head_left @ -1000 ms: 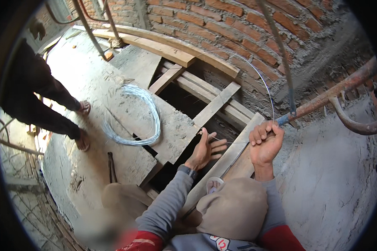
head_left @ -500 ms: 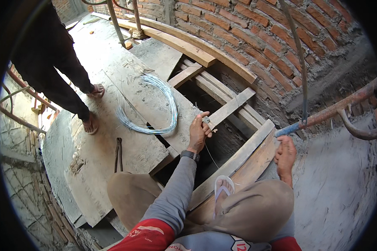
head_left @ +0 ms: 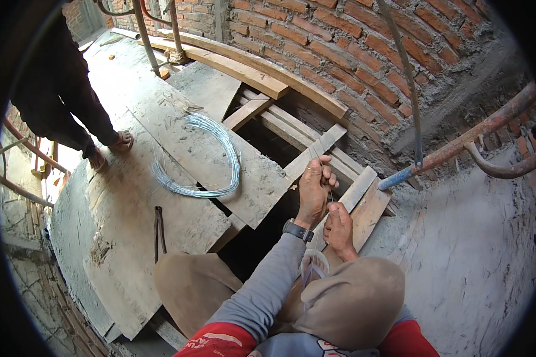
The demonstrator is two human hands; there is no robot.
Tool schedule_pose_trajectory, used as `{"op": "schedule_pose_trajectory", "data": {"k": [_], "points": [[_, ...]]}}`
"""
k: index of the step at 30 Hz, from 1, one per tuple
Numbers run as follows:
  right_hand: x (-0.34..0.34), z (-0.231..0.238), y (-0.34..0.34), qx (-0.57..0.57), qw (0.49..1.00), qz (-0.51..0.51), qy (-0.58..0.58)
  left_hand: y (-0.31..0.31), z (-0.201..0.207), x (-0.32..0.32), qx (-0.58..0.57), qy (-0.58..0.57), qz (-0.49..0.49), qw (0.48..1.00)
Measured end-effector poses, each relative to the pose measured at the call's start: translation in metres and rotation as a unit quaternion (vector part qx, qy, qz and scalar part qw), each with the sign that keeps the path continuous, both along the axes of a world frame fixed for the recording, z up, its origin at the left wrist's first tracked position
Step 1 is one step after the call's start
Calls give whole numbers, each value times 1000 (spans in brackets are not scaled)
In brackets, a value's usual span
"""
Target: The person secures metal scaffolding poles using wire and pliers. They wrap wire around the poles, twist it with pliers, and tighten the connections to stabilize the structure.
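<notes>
My left hand, with a dark watch on its wrist, is closed on a thin wire above the wooden frame. Just below it and to the right, my right hand pinches the same wire, fingers pressed together. Fine strands stick up past the left fingers; whatever else lies inside that hand is hidden. To the left, a loose coil of shiny wire rests on a plywood sheet. A pair of dark pincers lies near my left knee.
Dark gaps open between the boards and a wooden crosspiece. A rusty pipe with a blue end reaches in from the right, beside a brick wall. Another person stands on the boards at the left.
My right hand has moved left to meet the left hand at the wire. My left hand has shifted right. The view has turned slightly, and the other person's feet have moved.
</notes>
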State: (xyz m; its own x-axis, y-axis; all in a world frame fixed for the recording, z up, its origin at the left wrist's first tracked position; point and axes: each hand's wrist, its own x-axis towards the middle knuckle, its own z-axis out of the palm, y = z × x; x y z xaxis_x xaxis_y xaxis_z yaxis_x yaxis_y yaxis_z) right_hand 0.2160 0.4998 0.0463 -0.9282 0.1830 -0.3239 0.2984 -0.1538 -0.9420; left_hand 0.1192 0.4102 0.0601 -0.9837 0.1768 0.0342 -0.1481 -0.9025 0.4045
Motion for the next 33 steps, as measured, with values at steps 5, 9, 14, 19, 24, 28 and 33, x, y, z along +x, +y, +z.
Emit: {"op": "schedule_pose_trajectory", "data": {"k": [5, 9, 14, 19, 24, 28, 33], "points": [[5, 5, -5, 15, 999, 8, 50, -1, 1, 5, -63, -13, 10, 998], [1, 15, -3, 35, 996, 9, 86, 2, 5, 9, -35, -12, -13, 999], [6, 15, 0, 13, 997, 49, 54, 6, 7, 12, 13, -16, 11, 1000], [26, 10, -4, -402, 864, 265, -149, -15, 18, 5, 58, -47, -30, 997], [23, 32, 10, 108, 946, 264, -151, -60, 36, -18, 3, -64, 75, 995], [20, 55, 31, 439, 879, 182, -39, -51, 44, -15, -2, -65, 135, 989], [37, 59, 46, 567, 809, 132, 80, -28, 47, -16, -27, -54, 193, 979]]}}
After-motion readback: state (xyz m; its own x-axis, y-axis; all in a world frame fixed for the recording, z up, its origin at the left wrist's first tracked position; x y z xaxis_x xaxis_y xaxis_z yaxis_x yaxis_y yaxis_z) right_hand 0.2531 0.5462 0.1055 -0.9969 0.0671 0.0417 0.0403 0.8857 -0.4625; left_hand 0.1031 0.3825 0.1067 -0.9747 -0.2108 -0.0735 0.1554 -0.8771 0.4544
